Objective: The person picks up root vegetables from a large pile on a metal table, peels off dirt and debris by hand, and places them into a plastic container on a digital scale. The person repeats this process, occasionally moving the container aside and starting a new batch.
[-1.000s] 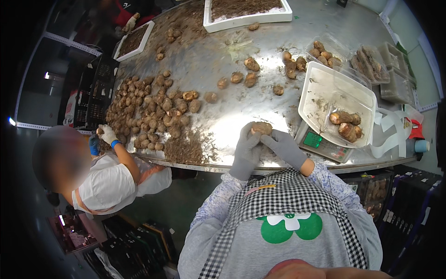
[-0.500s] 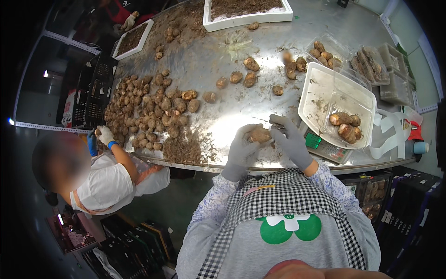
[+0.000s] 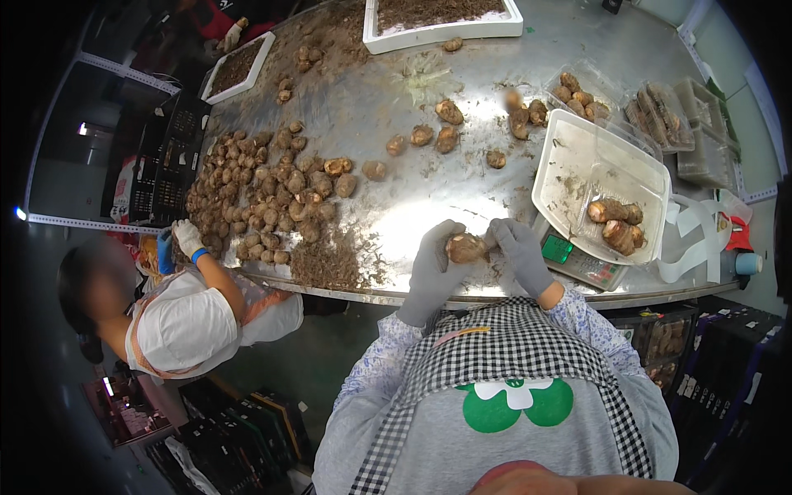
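In grey gloves, both my hands are over the near edge of the metal table. My left hand [image 3: 432, 276] is closed around a brown, rough-skinned taro [image 3: 467, 248], whose paler side faces up. The bent fingers of my right hand [image 3: 523, 257] pinch the right end of that same taro. To the right, a white tray [image 3: 554, 194] rests on a scale [image 3: 584, 266] with a green display. Inside it a clear plastic box [image 3: 600, 183] holds a few taros [image 3: 619, 227]. Loose taros [image 3: 421, 134] lie beyond my hands.
A big heap of taros [image 3: 264, 181] covers the left side of the table, with dirt and root scraps [image 3: 330, 256] beside it. A co-worker [image 3: 186, 309] in a white apron reaches into the heap. White foam trays [image 3: 441, 35] of soil stand far off. Clear boxes [image 3: 658, 115] are stacked at right.
The taro between my hands has turned, showing a paler side. My right-hand fingers have come down onto its end, and my left hand has shifted slightly. The co-worker's head has moved a little.
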Tool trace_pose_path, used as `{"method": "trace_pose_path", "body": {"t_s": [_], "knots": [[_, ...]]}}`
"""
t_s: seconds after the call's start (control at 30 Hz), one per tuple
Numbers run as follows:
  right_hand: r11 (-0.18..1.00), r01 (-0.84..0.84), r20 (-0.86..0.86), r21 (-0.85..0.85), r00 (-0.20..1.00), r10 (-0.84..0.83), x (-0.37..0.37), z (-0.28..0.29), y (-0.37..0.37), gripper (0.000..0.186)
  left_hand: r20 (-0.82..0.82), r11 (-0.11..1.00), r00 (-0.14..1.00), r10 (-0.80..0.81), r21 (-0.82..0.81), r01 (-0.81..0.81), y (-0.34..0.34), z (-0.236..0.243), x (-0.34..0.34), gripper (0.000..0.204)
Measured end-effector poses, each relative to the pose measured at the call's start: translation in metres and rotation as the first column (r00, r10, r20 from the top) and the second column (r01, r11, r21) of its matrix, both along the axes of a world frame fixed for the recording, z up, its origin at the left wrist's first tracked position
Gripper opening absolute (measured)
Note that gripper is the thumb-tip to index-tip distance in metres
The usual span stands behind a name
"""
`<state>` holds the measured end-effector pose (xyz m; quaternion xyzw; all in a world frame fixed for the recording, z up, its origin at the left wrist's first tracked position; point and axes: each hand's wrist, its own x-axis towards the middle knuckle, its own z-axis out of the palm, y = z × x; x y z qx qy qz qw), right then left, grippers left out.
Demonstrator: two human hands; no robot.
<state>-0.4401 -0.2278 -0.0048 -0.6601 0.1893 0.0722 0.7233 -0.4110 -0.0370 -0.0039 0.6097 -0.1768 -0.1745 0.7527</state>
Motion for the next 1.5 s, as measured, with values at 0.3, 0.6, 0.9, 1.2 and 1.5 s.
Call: {"method": "trace_pose_path", "body": {"t_s": [0.3,0.6,0.9,1.2,1.5], "knots": [[0.993,-0.117,0.372,0.004,0.922,0.107,-0.001,0.006,0.016,0.02,-0.158,0.999,0.987,-0.023,-0.039,0.017,0.0,-0.001,0.001,0.072],[0.994,-0.036,0.051,-0.102,0.998,0.041,0.003,0.023,0.006,0.02,-0.049,0.98,0.999,0.011,0.198,-0.001,-0.003,0.008,0.0,0.074],[0.907,-0.143,0.252,-0.395,0.933,0.256,0.011,0.001,0.007,0.019,-0.154,0.966,0.986,-0.064,0.24,0.1,0.009,0.0,-0.002,0.076],[0.923,-0.019,0.371,-0.383,0.912,0.173,0.011,0.014,0.014,0.026,-0.145,0.987,0.989,0.036,0.157,-0.013,0.005,0.014,0.002,0.079],[0.926,-0.023,0.078,-0.377,0.995,0.057,0.014,0.004,0.001,0.018,0.039,0.979,0.999,0.011,0.204,-0.019,0.001,0.019,-0.001,0.078]]}}
